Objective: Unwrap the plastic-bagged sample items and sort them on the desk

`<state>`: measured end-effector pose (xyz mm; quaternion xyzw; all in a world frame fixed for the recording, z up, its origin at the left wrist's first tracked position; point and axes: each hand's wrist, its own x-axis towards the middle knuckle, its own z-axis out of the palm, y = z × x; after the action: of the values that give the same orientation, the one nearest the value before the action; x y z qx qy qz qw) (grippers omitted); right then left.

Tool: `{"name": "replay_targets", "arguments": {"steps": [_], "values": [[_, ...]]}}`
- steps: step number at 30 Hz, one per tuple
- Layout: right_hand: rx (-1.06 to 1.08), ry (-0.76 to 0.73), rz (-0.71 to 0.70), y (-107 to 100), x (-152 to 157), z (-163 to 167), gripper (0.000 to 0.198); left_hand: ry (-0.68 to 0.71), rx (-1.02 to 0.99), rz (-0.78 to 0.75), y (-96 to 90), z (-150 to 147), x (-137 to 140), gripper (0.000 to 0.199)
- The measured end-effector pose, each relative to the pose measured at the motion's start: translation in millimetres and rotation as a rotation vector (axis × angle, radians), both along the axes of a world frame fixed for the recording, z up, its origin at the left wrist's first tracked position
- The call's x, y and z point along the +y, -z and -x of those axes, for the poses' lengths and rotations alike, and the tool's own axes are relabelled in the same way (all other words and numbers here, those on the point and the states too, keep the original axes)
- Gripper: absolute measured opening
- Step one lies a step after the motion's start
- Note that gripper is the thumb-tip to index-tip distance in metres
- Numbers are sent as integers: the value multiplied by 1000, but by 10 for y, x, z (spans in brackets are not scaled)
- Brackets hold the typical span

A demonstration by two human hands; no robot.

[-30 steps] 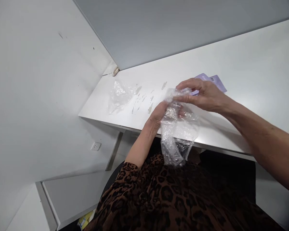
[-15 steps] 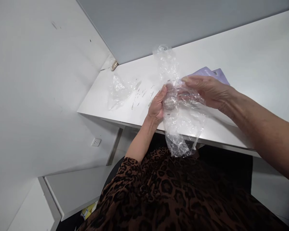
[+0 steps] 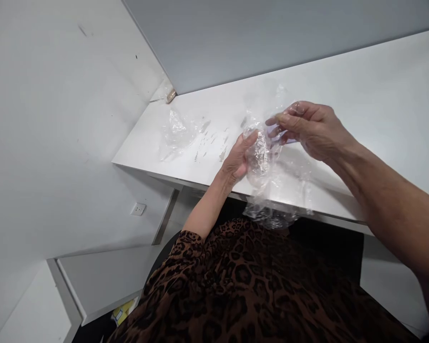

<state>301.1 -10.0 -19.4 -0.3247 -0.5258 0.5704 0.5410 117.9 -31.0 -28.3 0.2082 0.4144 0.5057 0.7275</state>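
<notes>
My left hand [image 3: 237, 159] is closed around a crumpled bundle of clear plastic wrap [image 3: 261, 155], thumb on top. Whether anything lies inside the bundle I cannot tell. On its right side, my right hand [image 3: 316, 127] pinches a loose part of the same film between thumb and fingers. The wrap fans out above the bundle and hangs down over the table's front edge. A small patch of a purple packet [image 3: 289, 139] shows below my right fingers; the rest is hidden by hand and film.
Another piece of clear plastic [image 3: 178, 126] lies on the white table [image 3: 372, 95] to the left, beside grey scuff marks. A small brown item [image 3: 171, 95] sits in the back corner. A grey panel [image 3: 236, 43] stands behind, and a wall with a socket [image 3: 138, 208] is at left.
My right hand has turned, its fingers curling more at the film. The upper part of the wrap has come down and spread to the right. The purple packets are now mostly covered.
</notes>
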Motion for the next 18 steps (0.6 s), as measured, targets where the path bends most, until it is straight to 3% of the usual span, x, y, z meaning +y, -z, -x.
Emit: {"name": "replay_targets", "arguments": {"steps": [2,5,10,14,18], "values": [[80,37,-10,-35,31,-13,46,57,62,-89,68,30,38,51],[167,70,-15,-94,71,-30,55,108,87,-108,126,74,85,59],[211,98,-45,-233,9,-38,39,246,59,-183,132,91,79,73],[207,110,-63,-367,-72,-48,32,335,114,-123,150,83,83,103],[277,223,-120,-466,-87,-95,25,303,77,-66,132,75,119,96]]}}
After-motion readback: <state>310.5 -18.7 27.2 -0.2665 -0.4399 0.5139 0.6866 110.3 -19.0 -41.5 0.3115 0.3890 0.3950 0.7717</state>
